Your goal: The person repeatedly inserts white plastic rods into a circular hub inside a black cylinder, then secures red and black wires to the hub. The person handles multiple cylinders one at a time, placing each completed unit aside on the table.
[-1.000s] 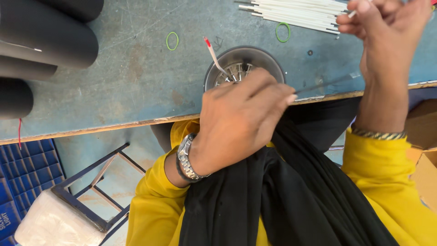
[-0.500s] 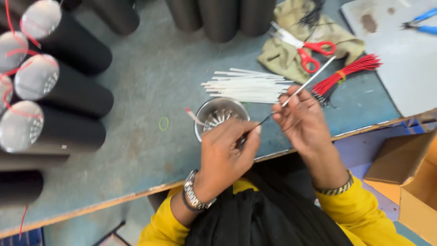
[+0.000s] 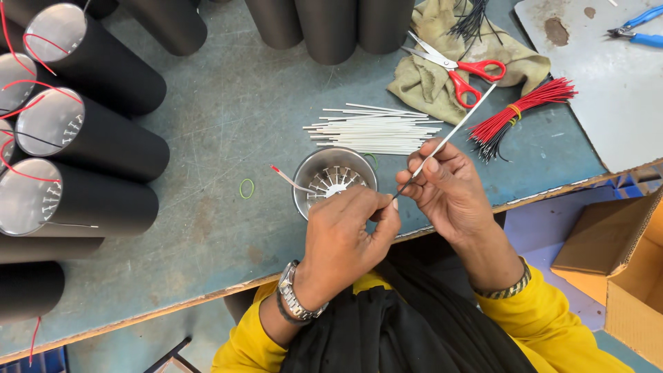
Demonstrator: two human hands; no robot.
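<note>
My right hand (image 3: 445, 183) pinches a thin white tube (image 3: 459, 128) that slants up to the right, and a thin wire enters its lower end. My left hand (image 3: 345, 238) grips the near rim of an upright shiny metal cylinder (image 3: 334, 181) with slotted fins inside, its fingertips meeting the tube's lower end. A white sleeve with a red tip (image 3: 289, 179) sticks out of the cylinder to the left. A pile of white tubes (image 3: 376, 129) lies just behind the cylinder.
Black cylinders with red wires (image 3: 83, 131) lie stacked at left, and more stand at the back (image 3: 324, 27). Red-handled scissors (image 3: 459, 69) rest on a cloth (image 3: 442, 76), beside a red wire bundle (image 3: 525, 110). Blue pliers (image 3: 635, 31) lie on a grey sheet. A cardboard box (image 3: 621, 276) sits at right.
My right hand came down from the tube pile with one white tube and now meets my left hand over the cylinder. The view shifted to show more of the bench.
</note>
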